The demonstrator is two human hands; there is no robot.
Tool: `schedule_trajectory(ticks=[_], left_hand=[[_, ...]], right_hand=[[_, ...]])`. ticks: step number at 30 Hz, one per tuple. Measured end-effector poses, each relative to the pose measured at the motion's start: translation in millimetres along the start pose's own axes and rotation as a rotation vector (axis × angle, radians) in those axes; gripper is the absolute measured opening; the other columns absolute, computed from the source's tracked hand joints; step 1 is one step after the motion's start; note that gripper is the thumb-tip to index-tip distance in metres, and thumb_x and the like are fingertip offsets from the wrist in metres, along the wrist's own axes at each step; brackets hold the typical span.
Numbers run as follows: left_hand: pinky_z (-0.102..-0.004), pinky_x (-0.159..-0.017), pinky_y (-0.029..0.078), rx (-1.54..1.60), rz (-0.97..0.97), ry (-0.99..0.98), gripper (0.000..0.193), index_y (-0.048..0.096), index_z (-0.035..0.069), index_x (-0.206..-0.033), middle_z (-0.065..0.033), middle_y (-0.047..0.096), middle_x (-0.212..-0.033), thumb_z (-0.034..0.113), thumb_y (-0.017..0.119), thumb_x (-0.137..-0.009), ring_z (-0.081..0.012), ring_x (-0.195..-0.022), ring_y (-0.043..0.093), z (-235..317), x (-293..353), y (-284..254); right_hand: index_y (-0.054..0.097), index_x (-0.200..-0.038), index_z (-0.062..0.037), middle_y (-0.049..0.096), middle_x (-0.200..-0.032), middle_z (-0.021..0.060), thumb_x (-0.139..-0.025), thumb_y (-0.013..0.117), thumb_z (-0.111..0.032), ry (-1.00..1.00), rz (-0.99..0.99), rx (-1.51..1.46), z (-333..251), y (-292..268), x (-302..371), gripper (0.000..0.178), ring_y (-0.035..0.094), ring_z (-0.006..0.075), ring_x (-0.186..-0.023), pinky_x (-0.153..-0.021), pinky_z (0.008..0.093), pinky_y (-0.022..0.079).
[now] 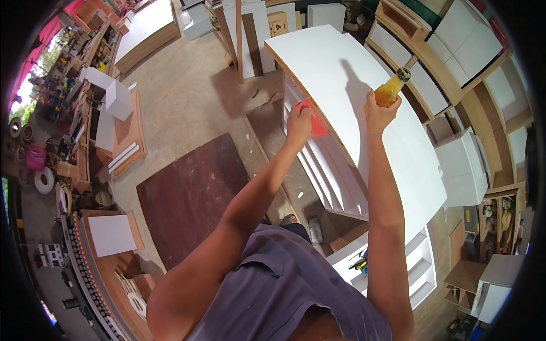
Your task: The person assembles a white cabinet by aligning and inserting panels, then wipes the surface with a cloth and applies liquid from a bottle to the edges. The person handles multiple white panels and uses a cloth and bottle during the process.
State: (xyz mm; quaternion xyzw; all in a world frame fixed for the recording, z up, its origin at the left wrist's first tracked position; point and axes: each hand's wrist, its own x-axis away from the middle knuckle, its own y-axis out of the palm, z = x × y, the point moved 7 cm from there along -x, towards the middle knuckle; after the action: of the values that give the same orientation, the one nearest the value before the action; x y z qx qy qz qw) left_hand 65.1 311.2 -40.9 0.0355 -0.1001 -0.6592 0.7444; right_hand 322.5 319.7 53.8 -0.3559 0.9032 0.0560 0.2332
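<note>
Raised over the white panel [318,54], my right hand [380,116] is wrapped round the lower part of a glass bottle [389,92] with yellow-amber contents. The bottle leans to the upper right, its dark-rimmed neck pointing away from me. My left hand [300,122] is closed on a flat red piece [318,124] that looks like a cloth. It holds this at the panel's left wooden edge, above the white shelved side of the cabinet. The fingertips of my left hand are partly hidden.
A dark brown board [196,196] lies on the floor to the left. Beneath my right arm a white compartmented frame [424,273] holds a small blue-and-black tool [360,262]. Cabinets and drawers [435,85] line the right; a cluttered workbench [85,113] runs along the left.
</note>
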Motion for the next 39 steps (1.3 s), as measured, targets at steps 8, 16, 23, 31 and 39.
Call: schedule_trajectory(ticks=[8,16,23,31,39], left_hand=[[-0.0394,-0.085,0.051,-0.258,-0.036,0.059,0.047,0.048,-0.006,-0.125,-0.026,0.065,-0.106,0.026,0.052,-0.09,-0.0326,-0.099,0.067,-2.5,23.0,18.4],[-0.0442,-0.09,0.048,-0.171,0.006,-0.015,0.039,0.05,-0.003,-0.118,-0.0265,0.062,-0.106,0.025,0.052,-0.091,-0.0385,-0.104,0.063,-7.2,52.9,28.1],[-0.0465,-0.089,0.047,-0.295,-0.093,0.131,0.036,0.051,-0.006,-0.115,-0.0261,0.06,-0.109,0.023,0.052,-0.093,-0.0412,-0.103,0.061,9.9,66.0,18.2],[-0.051,-0.084,0.049,-0.415,-0.204,0.207,0.037,0.04,-0.002,-0.118,-0.0259,0.05,-0.116,0.021,0.056,-0.094,-0.0455,-0.097,0.06,29.8,71.5,41.0],[-0.0475,-0.083,0.048,-0.46,-0.283,0.299,0.031,0.045,-0.001,-0.119,-0.0212,0.052,-0.108,0.018,0.056,-0.097,-0.0394,-0.097,0.06,22.1,65.3,31.2]], right_hand=[[0.049,-0.116,-0.0014,0.066,-0.1,0.0162,-0.074,0.083,-0.026,-0.059,0.02,0.04,-1.4,-0.4,-2.4,0.061,0.068,0.0248,-0.09,-0.082,0.0364,0.054],[0.048,-0.118,-0.0012,0.066,-0.1,0.0168,-0.074,0.083,-0.027,-0.022,0.005,0.034,3.2,0.0,-2.3,0.062,0.068,0.027,-0.091,-0.083,0.0372,0.054],[0.047,-0.119,-0.0001,0.065,-0.101,0.015,-0.075,0.083,-0.025,0.036,-0.01,-0.031,-2.6,0.6,-0.7,0.063,0.066,0.0231,-0.089,-0.081,0.0353,0.053],[0.046,-0.119,-0.0001,0.063,-0.101,0.0122,-0.075,0.083,-0.02,-0.02,0.013,-0.016,3.8,1.5,-2.8,0.061,0.064,0.0195,-0.091,-0.081,0.0326,0.052],[0.046,-0.12,-0.0034,0.062,-0.103,0.0079,-0.08,0.078,-0.005,-0.027,-0.005,-0.085,6.2,12.7,-0.7,0.051,0.063,0.0169,-0.093,-0.084,0.0308,0.052]])
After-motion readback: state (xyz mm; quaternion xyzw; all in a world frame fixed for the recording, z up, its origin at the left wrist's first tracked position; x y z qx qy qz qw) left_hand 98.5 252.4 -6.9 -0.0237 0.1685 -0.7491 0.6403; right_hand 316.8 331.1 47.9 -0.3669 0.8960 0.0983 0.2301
